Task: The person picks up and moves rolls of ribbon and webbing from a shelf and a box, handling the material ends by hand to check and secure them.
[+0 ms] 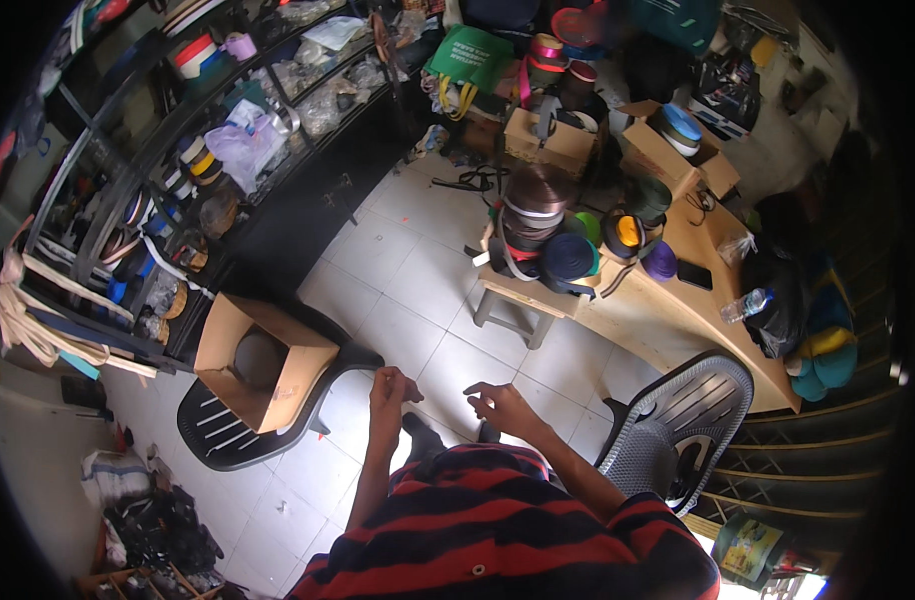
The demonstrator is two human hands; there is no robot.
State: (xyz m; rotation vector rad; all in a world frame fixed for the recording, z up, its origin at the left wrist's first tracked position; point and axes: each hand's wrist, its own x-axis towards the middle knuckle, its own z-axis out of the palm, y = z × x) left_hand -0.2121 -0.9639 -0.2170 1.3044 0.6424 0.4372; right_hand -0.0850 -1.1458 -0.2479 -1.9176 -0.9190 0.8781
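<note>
Both my hands hang in front of my striped shirt, over the tiled floor [378,245]. My left hand [390,388] has its fingers curled in, and nothing shows in it. It is nearest to a black plastic chair [223,440], which bears an open cardboard box [308,365]. Inside that box lies a dark round thing [261,358], perhaps a roll. To the right, my right hand [505,408] is apart from everything, its fingers loosely bent and spread, holding nothing. Another black plastic chair [638,450] stands to its right.
Ahead, rolls of webbing [538,195] are stacked on a small wooden stool [528,292]. Beside it, a wooden table [638,310] carries more rolls, a phone [695,274] and a plastic bottle [748,305]. Shelves packed with rolls and bags [248,140] line the left.
</note>
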